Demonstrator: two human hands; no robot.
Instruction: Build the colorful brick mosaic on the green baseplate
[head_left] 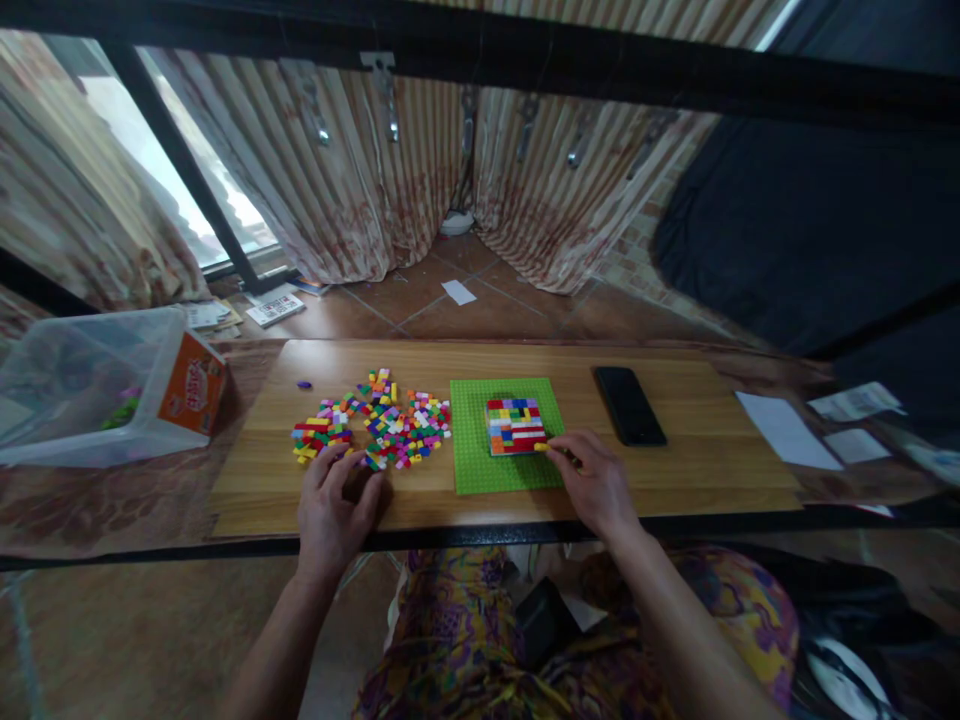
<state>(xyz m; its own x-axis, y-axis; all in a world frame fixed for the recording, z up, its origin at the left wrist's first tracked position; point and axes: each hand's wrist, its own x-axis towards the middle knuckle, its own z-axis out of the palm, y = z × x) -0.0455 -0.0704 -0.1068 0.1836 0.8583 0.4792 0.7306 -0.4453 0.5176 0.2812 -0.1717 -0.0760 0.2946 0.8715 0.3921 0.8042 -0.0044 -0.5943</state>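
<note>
Head: wooden tabletop (712,440), curtains (352,200) beyond.

About nine o'clock in the view stands a clear plastic tub (97,350) with an orange label (193,387). Between three and four, a black phone (628,405) lies on the wooden bench (705,430); farther out, just past three, lies a white sheet (787,430). Pleated curtains (420,170) hang toward twelve, a white card (459,292) below them on the tiled floor (412,300). Dark cloth (817,220) spreads between two and three.
</note>
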